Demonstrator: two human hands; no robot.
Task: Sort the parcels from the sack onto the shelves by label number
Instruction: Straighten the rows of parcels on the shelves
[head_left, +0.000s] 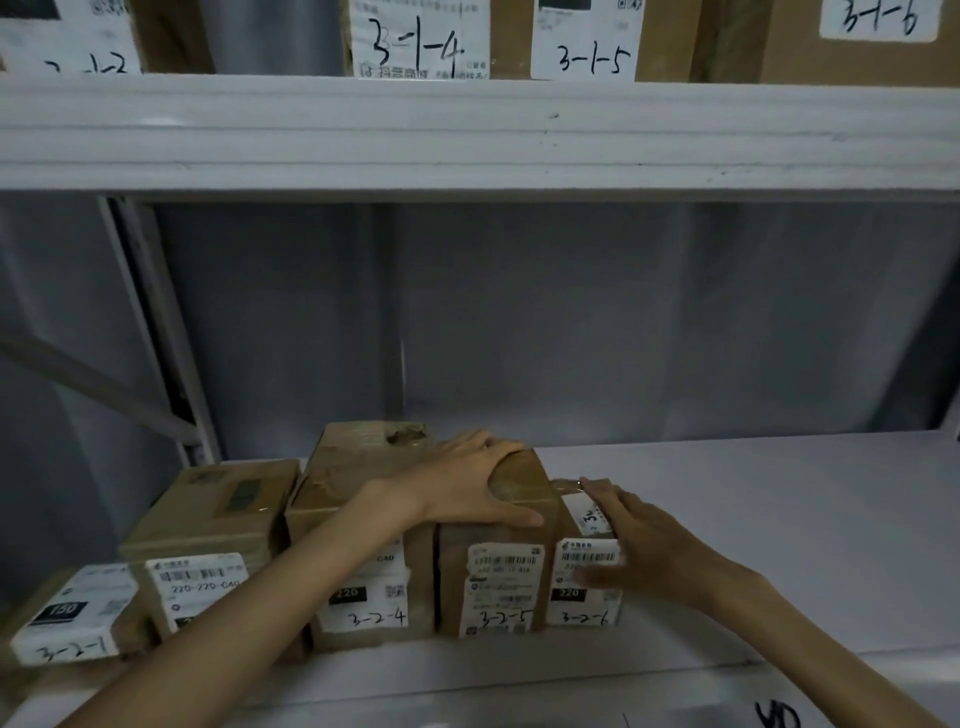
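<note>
Right, head view, the only one I've got: my left hand (470, 480) is draped over the top of the 3-2-5 parcel (501, 582), fingers bent over its far edge and thumb along the near one, gripping it. My right hand (641, 540) lies flat and relaxed against the right side of the 3-2-6 parcel (584, 582), fingers straight, just pressing, holding nothing.

Both boxes stand on the lower shelf (753, 545), touching each other, labels facing me. Left of my left wrist sits the 3-2-4 parcel (363, 597), snug against 3-2-5, and further left another box (208, 545), then the 3-2-1 parcel (67, 618). Beyond my right hand the shelf board runs on. Above both hands, on the upper shelf (467, 135), boxes marked 3-1-4 (415, 47) and 3-1-5 (587, 52).

These look like stiff taped cardboard, small, probably light. That glossy tape could be slick, so I'd grip by the edges and corners, not the flat faces. I reckon this is squaring the row up.
</note>
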